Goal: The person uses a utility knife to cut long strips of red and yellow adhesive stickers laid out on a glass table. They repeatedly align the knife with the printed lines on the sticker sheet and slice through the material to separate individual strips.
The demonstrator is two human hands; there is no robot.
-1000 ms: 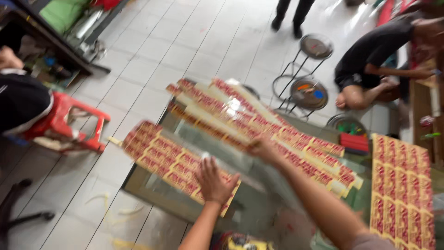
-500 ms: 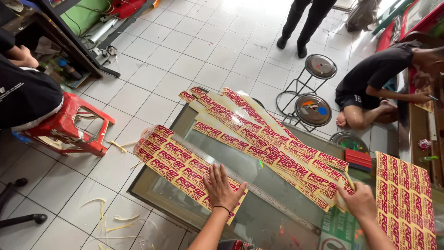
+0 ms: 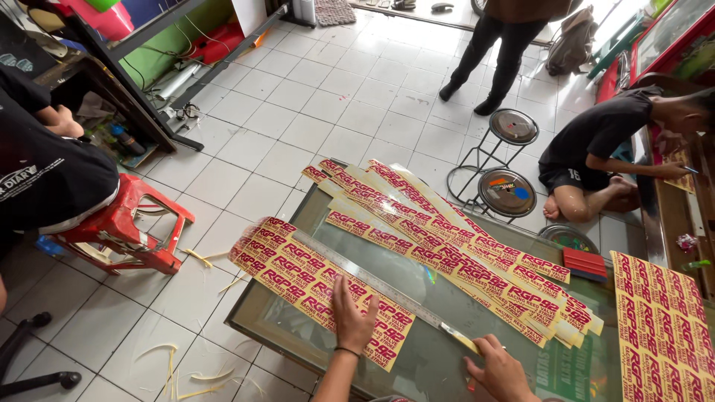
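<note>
My left hand (image 3: 352,314) lies flat, fingers spread, on a yellow sheet of red stickers (image 3: 313,286) at the near left of a glass table (image 3: 439,357). A long metal ruler (image 3: 380,286) runs diagonally across that sheet. Its near end reaches my right hand (image 3: 500,370), which is closed around a small cutter with a yellow tip (image 3: 468,344) at the ruler's end. Behind the ruler lies a pile of cut sticker strips (image 3: 454,249) spread diagonally over the glass.
More sticker sheets (image 3: 661,320) and a red squeegee (image 3: 585,263) lie at the right. Two round metal stools (image 3: 506,190) stand behind the table. A person sits on a red plastic stool (image 3: 123,227) at left; another crouches at right, a third stands behind. Paper offcuts litter the tiled floor (image 3: 167,353).
My right hand came back from over the strip pile to the ruler's near end at the table's front. The left hand stayed pressed on the sheet. The view steadied and tilted up.
</note>
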